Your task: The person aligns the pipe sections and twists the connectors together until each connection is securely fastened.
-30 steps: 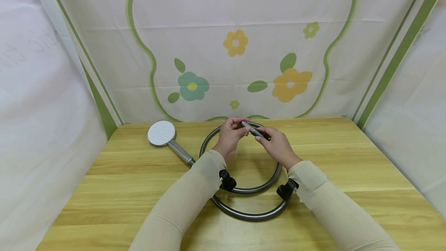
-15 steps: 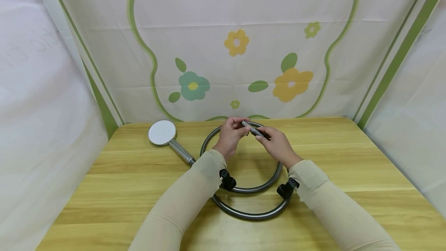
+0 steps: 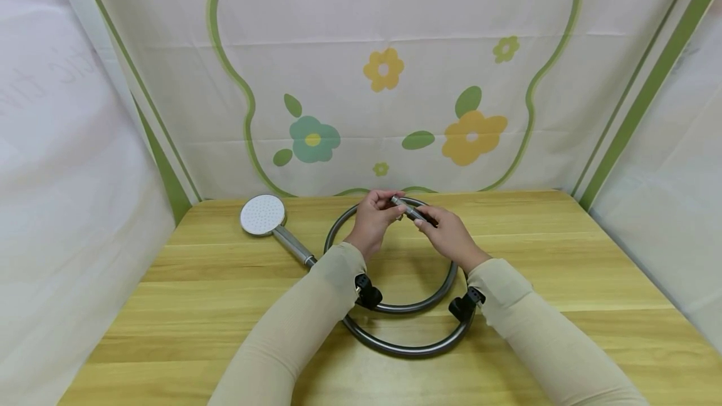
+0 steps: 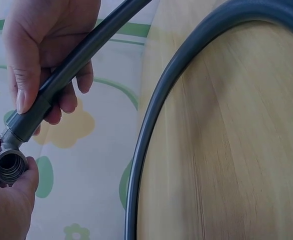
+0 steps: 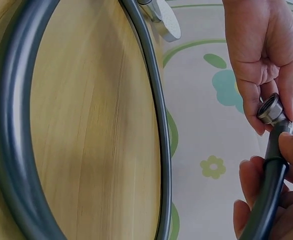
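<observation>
A dark grey shower hose [image 3: 414,351] lies looped on the wooden table, its upper end raised between both hands. My left hand [image 3: 369,224] pinches the metal connector [image 4: 19,172] at that end between thumb and fingers. The connector's round, threaded mouth faces the camera in the left wrist view, angled away from the hose. My right hand [image 3: 451,234] grips the dark sleeve [image 4: 31,115] just behind the connector, thumb along one side and fingers curled beneath. In the right wrist view the metal nut [image 5: 271,107] sits at the left fingertips. Some fingers are hidden behind the hose.
A shower head [image 3: 262,215] with a white perforated face lies at the left of the table, its grey handle [image 3: 290,244] joined to the hose. Behind the table's back edge hangs a flower-printed cloth [image 3: 417,67]. Black wrist cameras [image 3: 368,293] sit close above the hose loops.
Both hands keep their places and their hold on the hose end. Only a very slight shift of the head view shows.
</observation>
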### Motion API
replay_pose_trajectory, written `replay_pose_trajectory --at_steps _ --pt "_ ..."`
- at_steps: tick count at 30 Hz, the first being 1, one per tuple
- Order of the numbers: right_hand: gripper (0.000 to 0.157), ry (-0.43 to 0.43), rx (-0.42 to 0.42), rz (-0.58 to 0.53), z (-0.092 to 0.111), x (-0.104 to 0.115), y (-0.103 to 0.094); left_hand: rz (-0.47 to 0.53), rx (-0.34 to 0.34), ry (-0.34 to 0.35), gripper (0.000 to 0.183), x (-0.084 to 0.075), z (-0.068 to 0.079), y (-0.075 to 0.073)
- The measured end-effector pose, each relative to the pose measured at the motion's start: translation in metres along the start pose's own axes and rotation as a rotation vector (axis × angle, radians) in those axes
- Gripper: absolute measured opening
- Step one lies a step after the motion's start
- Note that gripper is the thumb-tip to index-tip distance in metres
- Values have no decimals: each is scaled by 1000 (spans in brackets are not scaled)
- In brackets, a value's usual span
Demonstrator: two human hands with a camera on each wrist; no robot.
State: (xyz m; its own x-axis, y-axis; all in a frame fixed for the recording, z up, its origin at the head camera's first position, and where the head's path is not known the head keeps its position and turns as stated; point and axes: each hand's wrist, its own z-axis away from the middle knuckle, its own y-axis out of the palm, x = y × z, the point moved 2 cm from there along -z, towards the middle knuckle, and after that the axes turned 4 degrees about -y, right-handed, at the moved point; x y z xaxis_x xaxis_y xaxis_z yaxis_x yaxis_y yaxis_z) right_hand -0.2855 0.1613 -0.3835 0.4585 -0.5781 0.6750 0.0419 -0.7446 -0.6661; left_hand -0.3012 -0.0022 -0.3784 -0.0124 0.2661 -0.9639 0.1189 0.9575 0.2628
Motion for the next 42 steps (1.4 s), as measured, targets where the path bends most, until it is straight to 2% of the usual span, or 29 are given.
replay_pose_trajectory --at_steps 27,33,42 --pt "33 70 102 -91 -6 -2 -5 -9 11 1 29 1 -1 0" --pt "30 75 120 -119 -7 -1 -4 -3 -5 -14 36 1 -2 -1" --pt "35 90 125 -118 -6 -3 -2 11 -25 -33 35 0 -2 -2"
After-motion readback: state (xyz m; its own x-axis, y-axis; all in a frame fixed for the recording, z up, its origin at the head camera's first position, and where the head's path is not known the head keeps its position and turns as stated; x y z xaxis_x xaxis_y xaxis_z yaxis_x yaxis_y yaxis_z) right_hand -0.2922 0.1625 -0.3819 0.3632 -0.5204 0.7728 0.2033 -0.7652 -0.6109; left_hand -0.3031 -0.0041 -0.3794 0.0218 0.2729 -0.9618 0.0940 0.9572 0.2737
